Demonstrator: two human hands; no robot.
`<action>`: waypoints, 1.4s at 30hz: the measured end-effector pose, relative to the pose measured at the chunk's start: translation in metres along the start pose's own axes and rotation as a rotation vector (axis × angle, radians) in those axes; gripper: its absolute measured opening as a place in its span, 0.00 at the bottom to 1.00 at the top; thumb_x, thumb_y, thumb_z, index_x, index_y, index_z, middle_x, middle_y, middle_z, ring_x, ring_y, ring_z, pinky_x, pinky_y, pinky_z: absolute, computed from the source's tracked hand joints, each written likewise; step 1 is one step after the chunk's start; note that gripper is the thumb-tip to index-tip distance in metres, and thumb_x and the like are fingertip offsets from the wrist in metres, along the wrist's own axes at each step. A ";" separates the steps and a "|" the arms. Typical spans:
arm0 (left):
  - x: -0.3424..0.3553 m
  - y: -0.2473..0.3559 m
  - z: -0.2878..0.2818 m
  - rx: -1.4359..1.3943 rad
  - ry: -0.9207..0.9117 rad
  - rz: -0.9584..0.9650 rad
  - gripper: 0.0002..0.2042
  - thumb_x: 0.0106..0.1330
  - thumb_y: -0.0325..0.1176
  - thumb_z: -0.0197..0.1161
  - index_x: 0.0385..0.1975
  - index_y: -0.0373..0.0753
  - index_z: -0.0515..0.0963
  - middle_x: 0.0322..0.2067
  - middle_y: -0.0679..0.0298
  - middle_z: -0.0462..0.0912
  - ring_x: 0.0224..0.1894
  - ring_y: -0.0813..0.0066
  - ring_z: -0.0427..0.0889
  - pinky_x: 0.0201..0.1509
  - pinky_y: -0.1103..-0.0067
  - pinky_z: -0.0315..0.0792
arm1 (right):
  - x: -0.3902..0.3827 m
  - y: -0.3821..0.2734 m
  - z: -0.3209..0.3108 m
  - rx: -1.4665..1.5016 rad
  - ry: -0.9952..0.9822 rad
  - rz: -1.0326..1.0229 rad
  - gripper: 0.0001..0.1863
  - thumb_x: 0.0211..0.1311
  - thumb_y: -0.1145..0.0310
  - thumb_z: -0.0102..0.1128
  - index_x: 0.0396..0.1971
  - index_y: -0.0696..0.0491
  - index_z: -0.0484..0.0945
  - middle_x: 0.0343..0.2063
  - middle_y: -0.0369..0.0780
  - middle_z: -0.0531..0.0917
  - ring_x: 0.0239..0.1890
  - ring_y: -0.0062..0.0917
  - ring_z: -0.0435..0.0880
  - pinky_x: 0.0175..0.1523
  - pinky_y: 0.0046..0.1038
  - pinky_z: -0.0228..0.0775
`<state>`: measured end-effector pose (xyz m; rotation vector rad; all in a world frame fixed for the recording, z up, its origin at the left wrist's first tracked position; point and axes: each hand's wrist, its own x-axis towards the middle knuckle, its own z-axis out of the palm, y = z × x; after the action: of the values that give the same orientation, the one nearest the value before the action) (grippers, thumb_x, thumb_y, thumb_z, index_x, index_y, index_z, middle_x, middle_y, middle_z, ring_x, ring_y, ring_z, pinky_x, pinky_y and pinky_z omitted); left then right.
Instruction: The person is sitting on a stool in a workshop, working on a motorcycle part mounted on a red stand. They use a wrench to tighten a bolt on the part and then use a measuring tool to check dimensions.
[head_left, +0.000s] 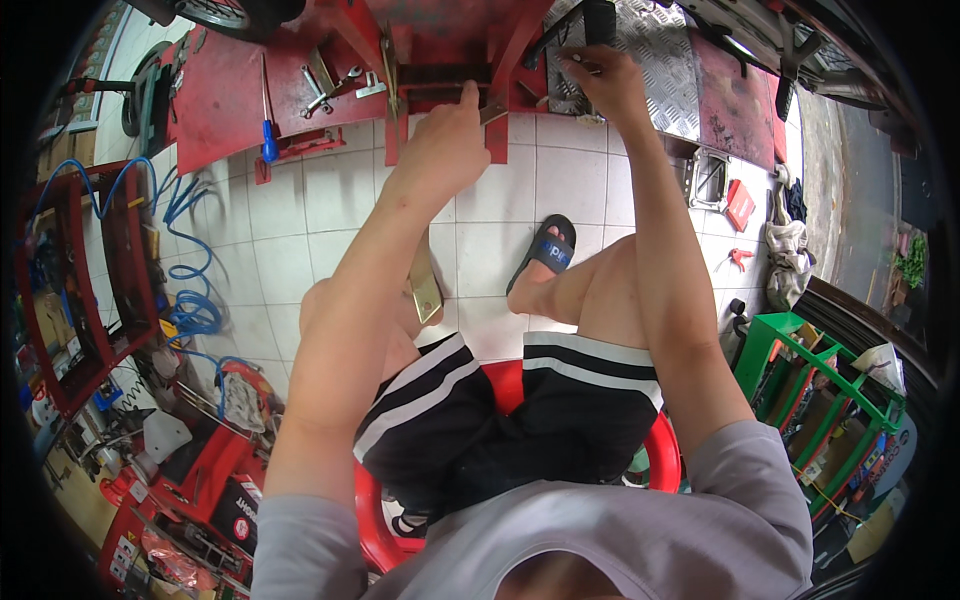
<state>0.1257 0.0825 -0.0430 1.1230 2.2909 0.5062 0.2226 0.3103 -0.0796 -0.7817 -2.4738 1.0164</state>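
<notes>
My left hand (447, 145) reaches over the front of a red metal stand (497, 138), palm down. Its index finger stretches forward to a dark slot in the stand, and the other fingers curl under, hidden. A brass-coloured strip (494, 114) shows beside the thumb side; I cannot make out whether the hand grips it. Farther right, my right hand (612, 88) is closed in a pinch above a silver tread plate (660, 70). Something small, too unclear to name, shows at its fingertips. A brass-coloured plate with holes (426, 285) is beside my left leg, partly under the forearm.
Wrenches (320, 98) and a blue-handled screwdriver (268, 140) lie on the red bench (215, 110). A coiled blue hose (195, 290) runs along the left. On the right stand a green rack (770, 350) and a red box (739, 204). I sit on a red stool (665, 455).
</notes>
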 end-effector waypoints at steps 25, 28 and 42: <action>0.005 0.003 -0.006 -0.056 0.032 -0.026 0.27 0.54 0.22 0.55 0.58 0.25 0.64 0.36 0.38 0.79 0.41 0.44 0.81 0.45 0.61 0.77 | -0.007 0.158 0.063 0.512 0.110 0.839 0.10 0.51 0.74 0.64 0.34 0.60 0.81 0.26 0.37 0.80 0.24 0.19 0.74 0.29 0.24 0.66; 0.005 -0.002 -0.003 -0.078 0.031 -0.006 0.27 0.54 0.22 0.54 0.57 0.24 0.64 0.36 0.38 0.79 0.40 0.44 0.82 0.44 0.61 0.77 | -0.001 0.168 0.068 0.503 0.079 0.787 0.11 0.48 0.71 0.67 0.32 0.60 0.82 0.24 0.36 0.79 0.22 0.19 0.73 0.28 0.25 0.65; 0.010 -0.010 0.003 -0.055 0.081 0.011 0.15 0.56 0.23 0.53 0.45 0.27 0.70 0.35 0.40 0.80 0.40 0.43 0.81 0.44 0.60 0.77 | -0.004 0.163 0.071 -0.422 0.042 0.502 0.17 0.46 0.51 0.65 0.32 0.46 0.87 0.29 0.41 0.86 0.33 0.35 0.85 0.43 0.34 0.76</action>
<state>0.1165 0.0846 -0.0538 1.1076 2.3261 0.6259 0.2473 0.3662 -0.2466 -1.5957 -2.5439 0.6019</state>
